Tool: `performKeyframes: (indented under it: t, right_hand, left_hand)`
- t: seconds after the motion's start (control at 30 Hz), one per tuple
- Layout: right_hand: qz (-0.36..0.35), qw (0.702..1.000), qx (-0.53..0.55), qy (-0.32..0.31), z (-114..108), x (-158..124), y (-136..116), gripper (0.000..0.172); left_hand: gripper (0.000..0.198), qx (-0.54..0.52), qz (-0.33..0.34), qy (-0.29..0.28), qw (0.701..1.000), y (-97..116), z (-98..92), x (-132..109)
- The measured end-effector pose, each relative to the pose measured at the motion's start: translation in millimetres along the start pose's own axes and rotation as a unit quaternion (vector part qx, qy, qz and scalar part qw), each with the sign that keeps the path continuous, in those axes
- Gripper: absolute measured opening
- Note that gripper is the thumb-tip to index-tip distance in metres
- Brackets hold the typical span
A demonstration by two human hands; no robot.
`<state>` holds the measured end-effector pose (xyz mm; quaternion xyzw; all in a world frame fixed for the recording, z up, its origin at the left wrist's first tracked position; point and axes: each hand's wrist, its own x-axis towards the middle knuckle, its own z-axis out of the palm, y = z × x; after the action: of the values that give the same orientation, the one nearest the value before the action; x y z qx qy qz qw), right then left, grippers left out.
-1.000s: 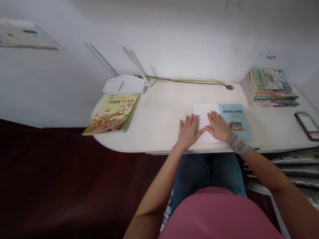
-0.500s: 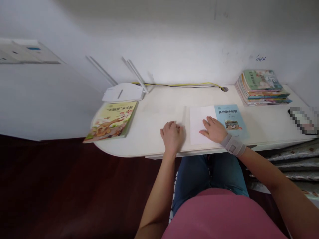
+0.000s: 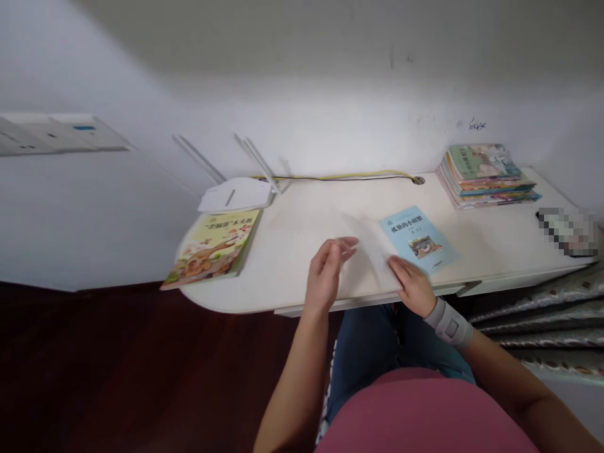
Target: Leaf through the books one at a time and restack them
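Observation:
A thin blue picture book [image 3: 415, 236] lies slanted on the white table, with a blurred white sheet [image 3: 372, 251] reaching out from its left side. My right hand [image 3: 413, 283], with a grey wristband [image 3: 450, 324], grips the book's lower left edge where the sheet meets the cover; its thumb is hidden. At the sheet's left edge is my left hand [image 3: 328, 270], fingers bent and somewhat apart, with nothing visible in them.
A yellow picture book [image 3: 212, 245] overhangs the table's rounded left end, in front of a white router [image 3: 236, 195]. Toward the back right stands a stack of books [image 3: 488, 176]. A phone-like object [image 3: 569, 233], partly blurred out, lies at the right. Cables [image 3: 330, 178] run along the wall.
The blue book has turned from straight to slanted and shifted slightly left. My right hand has gone from lying flat on the white sheet to gripping the book's edge. My left hand's fingers have uncurled.

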<state>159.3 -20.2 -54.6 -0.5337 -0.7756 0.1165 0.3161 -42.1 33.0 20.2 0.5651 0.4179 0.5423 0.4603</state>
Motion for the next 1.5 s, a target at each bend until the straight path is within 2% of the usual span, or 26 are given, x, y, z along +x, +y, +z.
performKeyframes:
  t: [0.1,0.2,0.27,0.37,0.53,0.6,0.67,0.8,0.87,0.93,1.03,1.1,1.2,1.3,1.4,1.5]
  right_hand:
    - [0.056,0.994,0.081,0.045,-11,2,7,0.045]
    - [0.13,0.968,0.182,0.114,-27,0,20,0.044]
    - [0.179,0.937,0.264,0.14,-39,-3,32,0.044]
    - [0.229,0.89,0.363,0.158,-55,-7,51,0.045]
    - [0.257,0.867,0.386,0.183,-74,-1,83,0.049]
    - [0.264,0.876,0.353,0.197,-80,6,96,0.047]
    - [0.259,0.899,0.289,0.202,-87,14,108,0.045]
    - [0.258,0.945,0.134,0.152,-97,35,127,0.034]
    - [0.265,0.95,0.089,0.142,-99,47,135,0.032]
    - [0.276,0.947,0.067,0.149,-99,60,141,0.03]
    - [0.295,0.942,0.027,0.156,-95,73,147,0.023]
    - [0.305,0.94,-0.005,0.154,-91,77,147,0.017]
    - [0.309,0.939,-0.053,0.143,-83,79,141,0.014]
    - [0.305,0.937,-0.14,0.094,-77,85,134,0.021]
    - [0.271,0.937,-0.219,0.028,-70,103,131,0.028]
    - [0.227,0.945,-0.237,-0.006,-62,126,131,0.029]
  left_hand:
    - [0.054,0.072,0.071,-0.02,0.995,-9,13.1,-1]
    - [0.06,0.196,0.118,-0.019,0.973,-26,22.1,2]
    - [0.068,0.254,0.117,-0.019,0.96,-39,26.4,10]
    - [0.078,0.3,0.071,-0.04,0.951,-57,32.8,28]
    - [0.083,0.4,0.07,-0.1,0.908,-71,49.2,59]
    - [0.081,0.451,0.054,-0.129,0.881,-71,56.5,65]
    - [0.078,0.508,0.023,-0.154,0.847,-70,62.5,68]
    - [0.066,0.592,0.004,-0.188,0.784,-68,70.6,79]
    - [0.056,0.593,0.011,-0.188,0.783,-68,74.8,90]
    - [0.048,0.569,0.003,-0.169,0.805,-67,80.1,104]
    - [0.041,0.527,-0.05,-0.12,0.84,-65,89.2,126]
    - [0.036,0.519,-0.077,-0.103,0.845,-65,94.8,136]
    - [0.032,0.533,-0.075,-0.094,0.838,-66,100.9,140]
    - [0.03,0.555,-0.049,-0.08,0.827,-69,102.6,135]
    - [0.033,0.591,-0.002,-0.055,0.805,-72,97.0,131]
    - [0.035,0.615,0.014,-0.021,0.788,-72,84.1,134]
